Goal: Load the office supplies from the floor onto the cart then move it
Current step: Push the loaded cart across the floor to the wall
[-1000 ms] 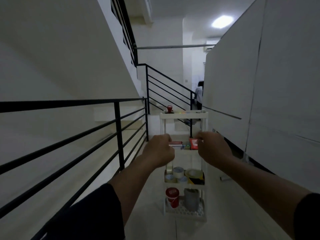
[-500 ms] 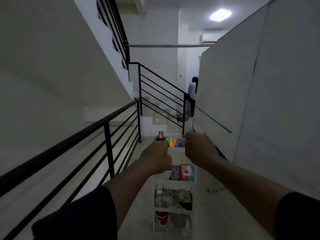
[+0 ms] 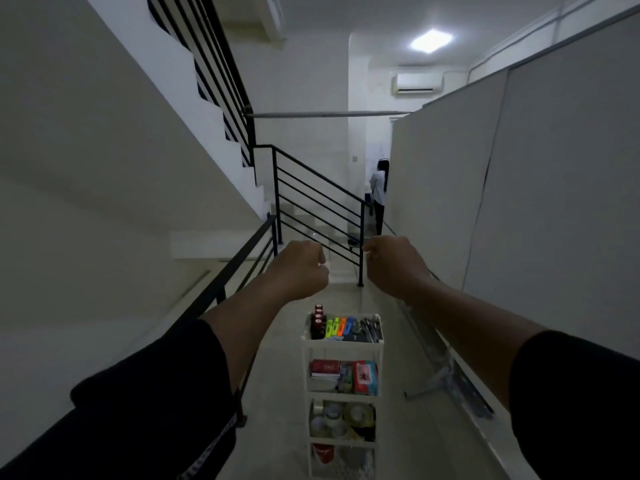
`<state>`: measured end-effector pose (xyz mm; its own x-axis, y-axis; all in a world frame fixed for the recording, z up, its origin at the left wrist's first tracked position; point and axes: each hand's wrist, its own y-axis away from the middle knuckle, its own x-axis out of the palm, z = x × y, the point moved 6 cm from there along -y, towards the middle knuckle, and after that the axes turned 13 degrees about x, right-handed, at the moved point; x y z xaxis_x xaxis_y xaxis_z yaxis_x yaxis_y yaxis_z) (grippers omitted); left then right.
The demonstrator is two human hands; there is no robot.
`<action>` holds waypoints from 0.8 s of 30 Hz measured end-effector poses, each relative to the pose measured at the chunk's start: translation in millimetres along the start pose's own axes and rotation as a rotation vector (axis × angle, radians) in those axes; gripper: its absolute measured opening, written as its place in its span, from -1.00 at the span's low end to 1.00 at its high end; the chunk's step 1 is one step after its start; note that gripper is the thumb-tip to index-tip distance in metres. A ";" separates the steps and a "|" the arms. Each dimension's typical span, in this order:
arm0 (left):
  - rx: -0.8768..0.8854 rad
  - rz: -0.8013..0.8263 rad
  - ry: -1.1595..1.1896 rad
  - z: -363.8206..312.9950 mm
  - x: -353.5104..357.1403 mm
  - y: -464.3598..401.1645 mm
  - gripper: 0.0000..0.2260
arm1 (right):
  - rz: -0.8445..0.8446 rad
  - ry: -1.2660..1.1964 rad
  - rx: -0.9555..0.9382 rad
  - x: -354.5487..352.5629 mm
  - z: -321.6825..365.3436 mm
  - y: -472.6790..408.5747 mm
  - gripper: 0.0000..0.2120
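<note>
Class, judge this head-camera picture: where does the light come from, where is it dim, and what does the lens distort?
Head view: the ceiling light glares bright; the cart and both forearms sit dim; wide-angle bending curves the partition wall and black railing; the cart's bottom shelf is murky.

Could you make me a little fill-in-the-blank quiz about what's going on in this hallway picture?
1. The white cart has ____ shelves stacked one above another.
2. The coloured highlighters lie on the ____ shelf.
3. The black railing runs along the person's ____ side.
4. The left hand and right hand are raised ____ the cart, both closed into fists.

Missing words: four; top; left; above
</note>
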<state>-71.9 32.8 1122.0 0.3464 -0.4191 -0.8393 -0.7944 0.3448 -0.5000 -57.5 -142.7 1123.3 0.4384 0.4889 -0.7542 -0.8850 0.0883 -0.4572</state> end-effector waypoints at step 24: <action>-0.278 -0.102 0.262 78.1 51.0 -4.7 -0.83 | 0.016 -0.272 0.260 66.0 -52.5 -33.7 -0.73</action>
<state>-11.6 75.4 1064.8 0.3195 -0.6522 -0.6874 -0.8801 0.0646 -0.4704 9.5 -159.0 1064.2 0.3977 0.7017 -0.5912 -0.9169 0.2796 -0.2849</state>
